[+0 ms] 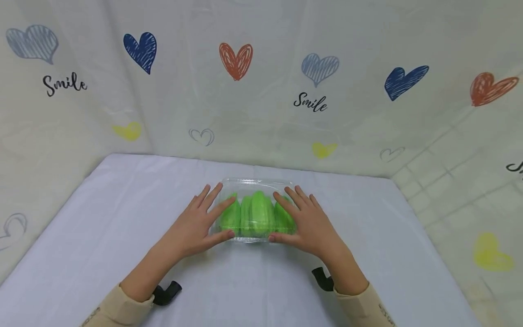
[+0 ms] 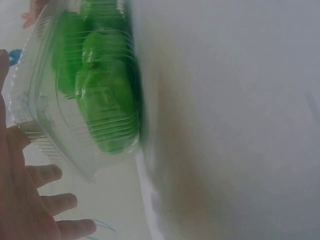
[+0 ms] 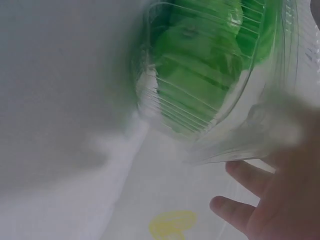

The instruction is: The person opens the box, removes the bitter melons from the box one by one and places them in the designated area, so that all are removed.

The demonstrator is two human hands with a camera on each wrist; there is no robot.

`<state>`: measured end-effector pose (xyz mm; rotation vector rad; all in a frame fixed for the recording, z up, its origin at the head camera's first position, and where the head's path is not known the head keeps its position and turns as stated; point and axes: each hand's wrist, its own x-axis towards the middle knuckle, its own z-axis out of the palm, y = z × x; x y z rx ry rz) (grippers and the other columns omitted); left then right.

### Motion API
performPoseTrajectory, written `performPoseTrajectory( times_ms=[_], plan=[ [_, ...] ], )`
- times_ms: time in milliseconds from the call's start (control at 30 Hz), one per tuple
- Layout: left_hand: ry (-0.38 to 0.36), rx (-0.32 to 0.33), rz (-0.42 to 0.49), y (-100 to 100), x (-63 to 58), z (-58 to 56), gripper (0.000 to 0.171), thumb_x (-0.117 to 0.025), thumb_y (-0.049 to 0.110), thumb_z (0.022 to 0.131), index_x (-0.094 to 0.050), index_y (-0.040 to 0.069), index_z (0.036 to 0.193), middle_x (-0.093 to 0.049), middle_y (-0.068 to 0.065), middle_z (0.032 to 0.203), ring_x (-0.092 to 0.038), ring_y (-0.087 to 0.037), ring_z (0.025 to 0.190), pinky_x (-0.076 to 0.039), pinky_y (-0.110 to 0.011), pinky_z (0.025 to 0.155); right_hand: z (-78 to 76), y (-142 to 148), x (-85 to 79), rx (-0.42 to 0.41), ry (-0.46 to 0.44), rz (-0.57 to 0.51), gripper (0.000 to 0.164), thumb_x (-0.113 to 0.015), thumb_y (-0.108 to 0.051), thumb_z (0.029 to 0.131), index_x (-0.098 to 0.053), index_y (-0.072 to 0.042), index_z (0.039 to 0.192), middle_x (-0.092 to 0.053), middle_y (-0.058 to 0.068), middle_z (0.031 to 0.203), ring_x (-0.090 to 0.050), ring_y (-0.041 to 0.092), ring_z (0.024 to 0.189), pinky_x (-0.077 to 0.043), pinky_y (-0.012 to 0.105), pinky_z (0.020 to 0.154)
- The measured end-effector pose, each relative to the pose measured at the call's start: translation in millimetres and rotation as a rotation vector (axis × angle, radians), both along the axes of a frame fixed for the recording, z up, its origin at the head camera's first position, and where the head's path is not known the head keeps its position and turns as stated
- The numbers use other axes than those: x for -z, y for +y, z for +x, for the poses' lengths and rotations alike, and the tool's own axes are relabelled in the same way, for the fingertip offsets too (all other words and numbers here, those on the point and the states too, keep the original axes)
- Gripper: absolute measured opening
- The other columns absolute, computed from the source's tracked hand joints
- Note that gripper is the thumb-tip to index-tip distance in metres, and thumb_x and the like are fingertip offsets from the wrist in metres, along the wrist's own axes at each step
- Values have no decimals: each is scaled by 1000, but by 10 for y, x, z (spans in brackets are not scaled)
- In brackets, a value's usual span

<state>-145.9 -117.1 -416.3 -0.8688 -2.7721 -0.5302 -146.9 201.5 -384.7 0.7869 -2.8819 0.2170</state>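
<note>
A clear plastic clamshell box [image 1: 254, 181] with its lid down stands on the white cloth. Inside are several green, rounded, fruit-like pieces [image 1: 259, 213] with lengthwise ridges. My left hand [image 1: 196, 227] is spread at the box's left end, thumb at the near corner and fingers overlapping the lid. At the opposite end, my right hand [image 1: 311, 227] mirrors it with fingers apart. The left wrist view has the straight left fingers [image 2: 59, 204] beside the box's end wall [image 2: 65, 130]. Straight right fingers [image 3: 247, 176] reach along the box in the right wrist view.
White cloth [image 1: 261, 281] covers the table, whose far edge meets a pale backdrop [image 1: 265, 113] printed with hearts and the word Smile. A black curved piece juts from each wrist, one at the left [image 1: 166, 293] and one at the right [image 1: 323, 279].
</note>
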Motion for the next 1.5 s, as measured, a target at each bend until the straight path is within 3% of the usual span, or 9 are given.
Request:
performPoseTrajectory(
  times_ms=[300, 367, 467, 567, 700, 767, 867, 1067, 1500],
  plan=[
    [-71, 14, 78, 41, -39, -24, 69, -52, 68, 93, -43, 31, 150, -22, -8, 165, -23, -37, 150, -40, -60, 106, 39, 13, -49, -23, 68, 6, 96, -59, -86, 71, -51, -27, 147, -48, 15, 145, -32, 45, 143, -27, 63, 113],
    [-116, 13, 131, 33, -37, -36, 64, -51, 64, 95, -42, 32, 150, -23, -6, 165, -26, -35, 148, -45, -61, 100, 41, 15, -59, -24, 68, 8, 96, -59, -87, 71, -52, -27, 146, -49, 15, 145, -32, 44, 143, -27, 63, 114],
    [-225, 19, 306, -17, 0, -72, 56, -49, 51, 102, -40, 29, 152, -24, -6, 164, -32, -36, 146, -46, -63, 97, 38, 11, -67, -30, 60, 8, 97, -59, -87, 71, -52, -26, 146, -49, 15, 145, -33, 44, 143, -27, 64, 113],
    [-417, 29, 569, -101, 76, -136, 51, -49, 37, 105, -37, 25, 153, -25, -8, 162, -36, -39, 142, -49, -60, 96, 33, 6, -86, -30, 54, 15, 97, -59, -86, 71, -51, -26, 147, -48, 15, 146, -33, 43, 143, -28, 63, 113],
    [-769, -6, 891, -177, 156, -218, 51, -50, 32, 106, -34, 23, 154, -26, -11, 160, -38, -42, 140, -57, -48, 87, 27, 6, -112, -25, 49, 17, 97, -61, -85, 71, -50, -27, 147, -48, 15, 146, -34, 42, 143, -28, 62, 114],
    [-919, -8, 980, -194, 184, -244, 54, -50, 32, 106, -31, 22, 155, -27, -14, 160, -38, -42, 140, -57, -48, 88, 33, 9, -118, -19, 41, 19, 97, -61, -85, 71, -49, -27, 148, -48, 15, 147, -34, 42, 143, -28, 61, 114],
    [-1042, -13, 1033, -200, 200, -252, 58, -53, 33, 104, -29, 23, 157, -31, -16, 159, -43, -38, 137, -56, -47, 88, 52, 12, -122, -12, 29, 17, 98, -59, -86, 71, -49, -27, 148, -47, 14, 148, -33, 42, 144, -28, 61, 114],
    [-1072, -6, 1067, -193, 204, -232, 62, -61, 26, 101, -33, 25, 156, -37, -15, 155, -51, -30, 128, -57, -48, 87, 74, 17, -108, -12, 27, 3, 97, -58, -86, 71, -49, -27, 148, -46, 14, 148, -32, 43, 144, -27, 62, 114],
    [-1102, -41, 1053, -170, 260, -238, 63, -63, 19, 99, -35, 26, 154, -36, -16, 154, -53, -32, 126, -57, -46, 85, 103, 15, -76, -2, 16, -2, 97, -59, -86, 71, -48, -27, 148, -45, 14, 149, -31, 42, 144, -27, 60, 115]
  ],
)
